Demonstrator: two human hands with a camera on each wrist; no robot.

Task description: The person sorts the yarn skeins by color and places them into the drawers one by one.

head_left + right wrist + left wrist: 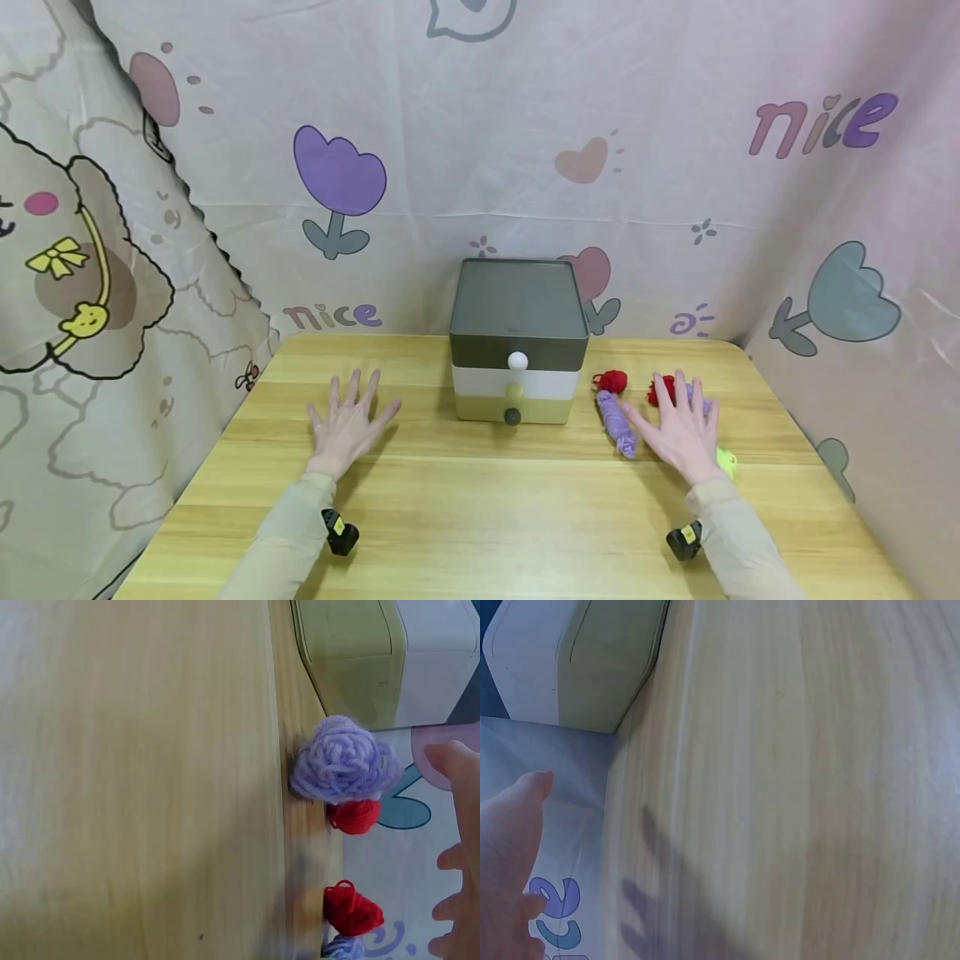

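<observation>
My left hand [343, 429] is held over the left part of the table with its fingers spread and nothing in it. My right hand [684, 437], fingers also spread, hovers over several yarn balls on the right. Nearest its thumb lies a long purple skein of yarn [617, 423], with a red yarn ball [611, 382] just behind it. A second red ball [660, 390], more purple yarn [343, 948] and a yellow-green bit of yarn [726, 461] are partly hidden by the right hand. Between the hands stands a small drawer box [519, 300] with its drawers closed.
The drawer box has a grey top, dark, white and olive tiers, and round knobs, one a white knob [517, 361]. Its place is at the back of the wooden table [480, 517]. A printed curtain [480, 167] hangs behind and along both sides.
</observation>
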